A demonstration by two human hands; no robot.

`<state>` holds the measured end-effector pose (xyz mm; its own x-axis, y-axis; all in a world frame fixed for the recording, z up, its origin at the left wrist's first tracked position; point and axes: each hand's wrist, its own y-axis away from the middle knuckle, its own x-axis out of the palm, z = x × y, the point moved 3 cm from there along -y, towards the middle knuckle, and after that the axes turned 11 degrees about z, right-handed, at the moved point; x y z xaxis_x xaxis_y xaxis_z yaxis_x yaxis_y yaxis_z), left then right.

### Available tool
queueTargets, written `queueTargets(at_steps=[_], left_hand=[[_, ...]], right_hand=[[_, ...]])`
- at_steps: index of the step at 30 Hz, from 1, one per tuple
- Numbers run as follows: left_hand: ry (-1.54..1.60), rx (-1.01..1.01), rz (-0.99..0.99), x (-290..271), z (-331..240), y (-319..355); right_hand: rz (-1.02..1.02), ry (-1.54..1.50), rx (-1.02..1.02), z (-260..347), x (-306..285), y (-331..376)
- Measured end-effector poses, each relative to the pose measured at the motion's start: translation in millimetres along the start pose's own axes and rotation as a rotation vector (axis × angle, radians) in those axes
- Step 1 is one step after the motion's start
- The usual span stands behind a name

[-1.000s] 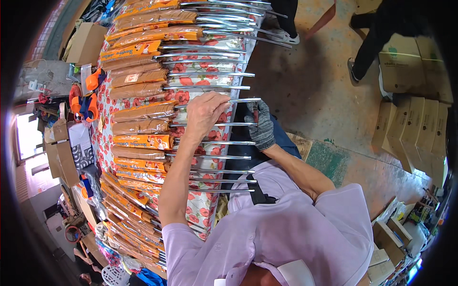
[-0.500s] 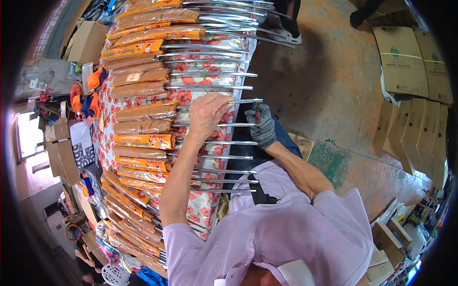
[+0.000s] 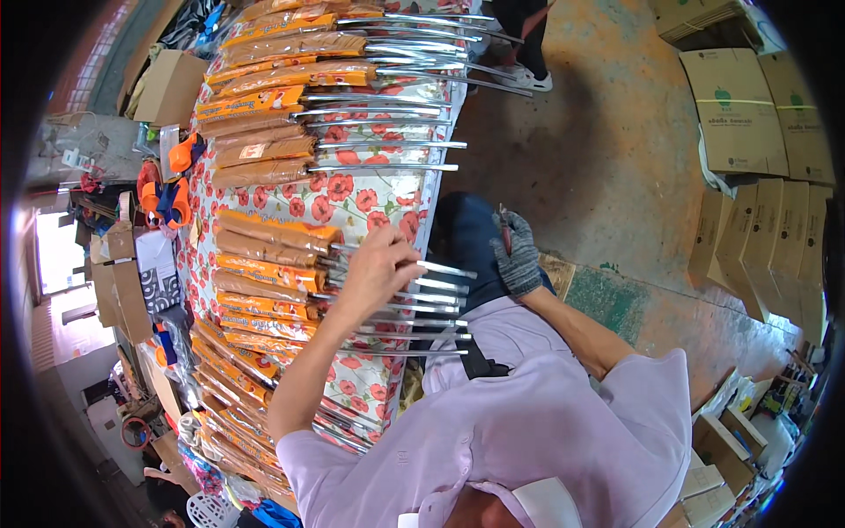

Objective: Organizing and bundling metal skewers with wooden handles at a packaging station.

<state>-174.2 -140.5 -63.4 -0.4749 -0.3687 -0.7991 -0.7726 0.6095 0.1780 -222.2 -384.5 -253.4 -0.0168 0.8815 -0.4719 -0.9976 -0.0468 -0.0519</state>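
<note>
Long knives (image 3: 387, 304) with wooden handles in orange sleeves lie in a row on the flowered tablecloth (image 3: 370, 198), blades pointing toward the person. The bare left hand (image 3: 374, 268) now rests lower in the row than half a second ago, fingers curled down onto the blades. The gloved right hand (image 3: 518, 255) has pulled back off the table edge, loosely closed around a thin reddish stick. Beyond, flat cardboard boxes (image 3: 748, 106) lie on the floor.
</note>
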Motion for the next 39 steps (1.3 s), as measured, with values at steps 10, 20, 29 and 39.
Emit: queueTargets(at_steps=[10,20,29,39], left_hand=[[-0.423,0.034,-0.461,-34.3,48.3,-68.7],[-0.409,0.121,-0.44,-15.5,57.0,-72.5],[-0.407,0.162,-0.477,-18.6,54.1,-66.7],[-0.35,0.23,-0.534,-19.0,56.1,-64.1]], right_hand=[[0.046,0.037,-0.044,26.4,22.3,-39.5],[-0.013,0.043,-0.088,26.6,44.8,-55.0],[-0.002,-0.073,-0.051,42.2,47.7,-58.0],[-0.045,-0.21,-0.03,36.1,60.0,-60.2]])
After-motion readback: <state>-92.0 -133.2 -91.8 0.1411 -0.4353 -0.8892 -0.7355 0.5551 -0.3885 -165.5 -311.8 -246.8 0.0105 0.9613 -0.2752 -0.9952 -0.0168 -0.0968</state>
